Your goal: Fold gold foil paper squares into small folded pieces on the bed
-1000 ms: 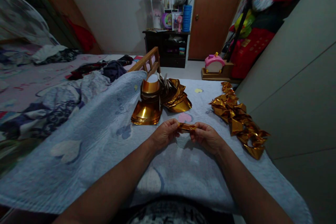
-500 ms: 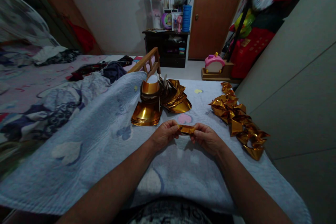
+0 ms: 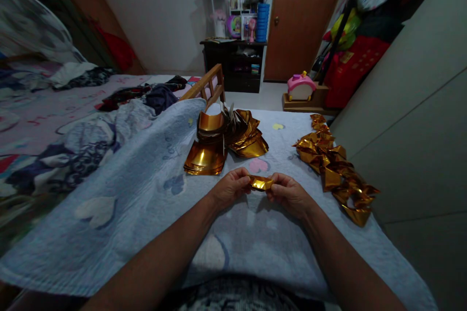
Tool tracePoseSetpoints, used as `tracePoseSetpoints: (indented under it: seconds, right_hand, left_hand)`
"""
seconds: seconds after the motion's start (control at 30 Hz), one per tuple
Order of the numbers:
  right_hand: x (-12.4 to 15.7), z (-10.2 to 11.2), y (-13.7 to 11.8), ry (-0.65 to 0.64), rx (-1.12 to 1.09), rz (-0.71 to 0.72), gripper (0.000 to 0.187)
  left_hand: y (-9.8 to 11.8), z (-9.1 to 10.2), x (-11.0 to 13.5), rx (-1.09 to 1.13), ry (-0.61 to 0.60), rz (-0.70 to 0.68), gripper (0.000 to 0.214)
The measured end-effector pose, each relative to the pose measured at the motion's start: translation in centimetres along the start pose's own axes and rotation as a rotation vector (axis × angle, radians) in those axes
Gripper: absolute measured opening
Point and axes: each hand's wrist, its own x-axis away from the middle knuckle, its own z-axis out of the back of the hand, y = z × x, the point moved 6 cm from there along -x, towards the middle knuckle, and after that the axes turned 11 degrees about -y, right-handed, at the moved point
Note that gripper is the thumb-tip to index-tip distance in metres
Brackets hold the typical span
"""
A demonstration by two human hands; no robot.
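Both my hands meet over a light blue blanket (image 3: 146, 204) and pinch a small folded piece of gold foil paper (image 3: 261, 183) between them. My left hand (image 3: 230, 187) grips its left end, my right hand (image 3: 287, 193) its right end, fingers closed on it. Just beyond my hands lies a stack of flat gold foil sheets (image 3: 206, 158), with more curled sheets (image 3: 245, 132) behind it. A row of folded gold foil pieces (image 3: 333, 165) lies to the right of my right hand.
A grey wardrobe wall (image 3: 412, 121) runs close along the right. A second bed with rumpled clothes (image 3: 91, 121) lies to the left behind a wooden rail (image 3: 204, 85). A dark shelf unit (image 3: 235, 65), a brown door and a pink toy (image 3: 299, 86) stand at the far end.
My hands have stayed in place and worked the gold foil piece, which looks slightly more compact. The view has shifted a little to the left.
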Motion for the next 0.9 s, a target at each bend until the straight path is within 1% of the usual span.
tracePoseSetpoints:
  seconds: [0.17, 0.5, 0.7, 0.9]
  right_hand:
    - [-0.05, -0.01, 0.01, 0.002, -0.030, 0.007, 0.032]
    - [-0.21, -0.05, 0.13, -0.022, -0.025, 0.003, 0.032]
    - [-0.10, -0.16, -0.01, -0.029, -0.008, 0.007, 0.033]
    - [-0.10, -0.30, 0.12, -0.045, -0.004, -0.007, 0.033]
  left_hand:
    - [-0.28, 0.15, 0.04, 0.001, 0.000, 0.027, 0.042]
    - [-0.24, -0.18, 0.07, -0.012, -0.056, 0.013, 0.041]
    - [-0.18, -0.12, 0.02, 0.005, -0.043, 0.017, 0.040]
    - [-0.06, -0.39, -0.03, 0.013, -0.062, 0.011, 0.041]
